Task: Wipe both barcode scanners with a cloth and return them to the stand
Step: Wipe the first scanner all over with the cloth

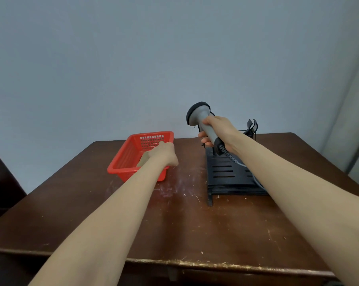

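A dark brown wooden surface (174, 223), scratched and scuffed, fills the lower half of the view, with a plain pale wall behind it. Two bare forearms reach forward over it from the near edge.

One black slotted stand (224, 174) sits toward the far right corner of the surface, with a forked black cradle (252, 126) rising at its back edge. One red plastic basket (125, 159) with a lattice wall sits near the far edge, left of the stand and apart from it.

One grey barcode scanner (203, 118) with a dark head is in view. It is lifted clear above the stand's far left part, head tilted up and to the left. The right hand (220, 133) is wrapped around its handle. A coiled cable (228, 154) runs from the handle's base down toward the stand.

The left hand (164, 153) reaches down into the basket, knuckles up, its fingertips hidden. One tan cloth (143, 159) lies in the basket, just beneath the wrist. Whether the fingers have hold of it cannot be told.
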{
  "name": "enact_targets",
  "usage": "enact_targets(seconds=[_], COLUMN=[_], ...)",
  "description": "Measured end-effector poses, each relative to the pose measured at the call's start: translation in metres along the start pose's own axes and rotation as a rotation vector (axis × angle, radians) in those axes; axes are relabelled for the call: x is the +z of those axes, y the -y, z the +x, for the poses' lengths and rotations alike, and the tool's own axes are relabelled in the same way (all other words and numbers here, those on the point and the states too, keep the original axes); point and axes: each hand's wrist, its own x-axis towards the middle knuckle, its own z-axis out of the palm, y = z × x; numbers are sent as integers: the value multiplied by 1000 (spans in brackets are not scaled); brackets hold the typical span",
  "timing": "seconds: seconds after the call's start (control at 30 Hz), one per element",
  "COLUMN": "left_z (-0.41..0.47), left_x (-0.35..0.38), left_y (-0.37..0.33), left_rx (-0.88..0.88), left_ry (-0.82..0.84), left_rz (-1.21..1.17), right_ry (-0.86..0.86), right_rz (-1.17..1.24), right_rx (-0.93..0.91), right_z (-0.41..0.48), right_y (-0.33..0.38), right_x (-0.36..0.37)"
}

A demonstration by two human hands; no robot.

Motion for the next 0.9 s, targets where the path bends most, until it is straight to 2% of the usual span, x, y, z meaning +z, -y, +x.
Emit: enact_targets(seconds=[0.1,0.2,0.3,0.4,0.5,0.77,0.9], left_z=[1,9,21,24,30,33,37], left_x=[-1,-2,5,13,20,23,28], left_y=[-3,6,22,29,32,36,40], left_rx=[19,-14,-85,-33,43,64,-99], left_ry=[42,-34,-88,89,226,216,59], left_rz=[-79,-255,-195,-33,26,51,-143], right_ry=[2,-3,-7,-4,-5,-18,-25], right_rz=[-10,-12,-8,4,18,24,47], right_rx=[-7,-7,-9,-11,-10,3,6], right_z=[0,1,3,5,6,7,6], right_y=[-1,-2,-1,-1,-1,0,1], right_x=[1,2,2,1,0,-3,-5])
